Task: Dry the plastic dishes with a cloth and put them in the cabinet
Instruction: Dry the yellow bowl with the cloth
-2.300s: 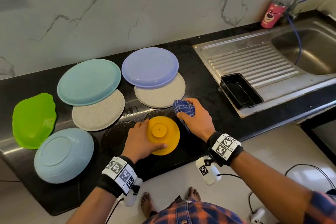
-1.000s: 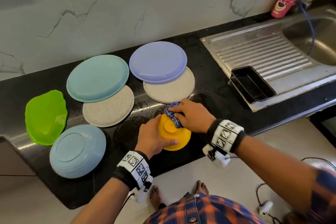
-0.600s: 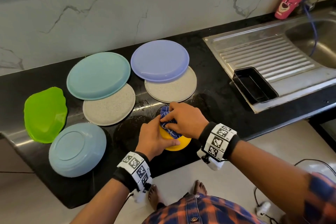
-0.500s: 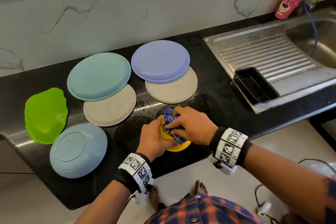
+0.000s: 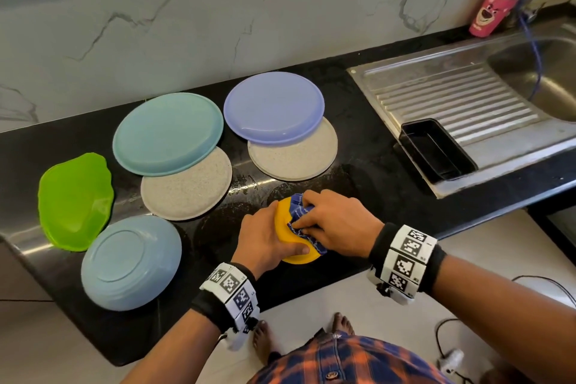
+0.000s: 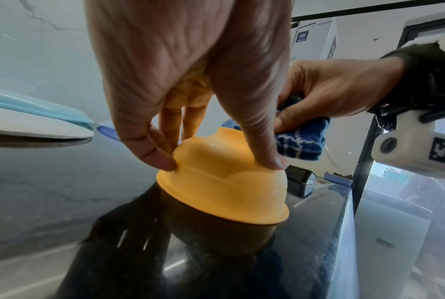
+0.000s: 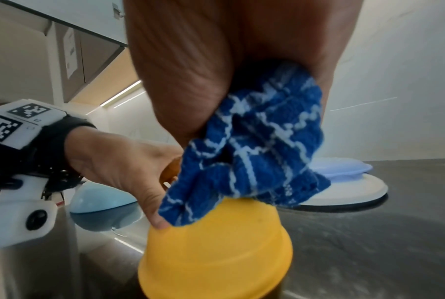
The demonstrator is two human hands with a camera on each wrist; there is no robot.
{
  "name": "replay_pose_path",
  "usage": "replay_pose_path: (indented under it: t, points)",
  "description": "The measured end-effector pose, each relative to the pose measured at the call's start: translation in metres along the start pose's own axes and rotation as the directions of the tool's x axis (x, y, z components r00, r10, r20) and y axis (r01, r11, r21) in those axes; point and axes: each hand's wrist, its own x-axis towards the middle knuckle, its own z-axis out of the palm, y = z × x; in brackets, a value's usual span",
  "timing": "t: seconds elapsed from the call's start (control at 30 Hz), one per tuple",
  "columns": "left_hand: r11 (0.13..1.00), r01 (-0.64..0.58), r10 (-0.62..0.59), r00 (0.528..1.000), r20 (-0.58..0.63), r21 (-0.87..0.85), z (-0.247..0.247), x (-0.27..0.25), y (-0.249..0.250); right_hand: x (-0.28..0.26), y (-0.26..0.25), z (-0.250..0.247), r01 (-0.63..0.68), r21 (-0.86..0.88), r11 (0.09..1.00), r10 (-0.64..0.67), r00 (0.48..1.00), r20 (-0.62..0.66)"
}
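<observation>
Two hands crowd the small upturned yellow plastic bowl (image 5: pixel 286 229) near the black surface's (image 5: pixel 367 171) front edge, left fingers (image 6: pixel 149 149) pinching its sides, right hand (image 5: pixel 335 221) clutching the bunched blue checked cloth (image 7: pixel 254 145) on top, and a hard wipe on that wet-looking patch could skid it off.

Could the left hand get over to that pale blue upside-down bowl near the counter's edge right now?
Probably yes: the pale blue bowl sits on the left hand's own side with only bare counter between. But that hand grips the yellow bowl and must let go first.
</observation>
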Motion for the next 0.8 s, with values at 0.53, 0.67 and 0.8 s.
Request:
replay_pose_path:
  t: [0.53, 0.67, 0.8]
  points:
    - [0.998, 0.018, -0.019, 1.0, 0.012, 0.056, -0.003, -0.004, 0.005, -0.003, 0.021, -0.008, -0.032, 0.062, 0.998, 0.033, 0.999, -0.018]
    - [0.994, 0.034, -0.037, 0.999, 0.029, 0.106, -0.001, -0.003, 0.005, 0.014, 0.042, 0.003, -0.175, 0.277, 0.945, 0.213, 0.97, -0.116]
    - [0.989, 0.035, -0.04, 0.999, 0.031, 0.142, 0.0, 0.001, 0.002, 0.036, 0.042, 0.009, -0.172, 0.457, 0.873, 0.222, 0.973, -0.058]
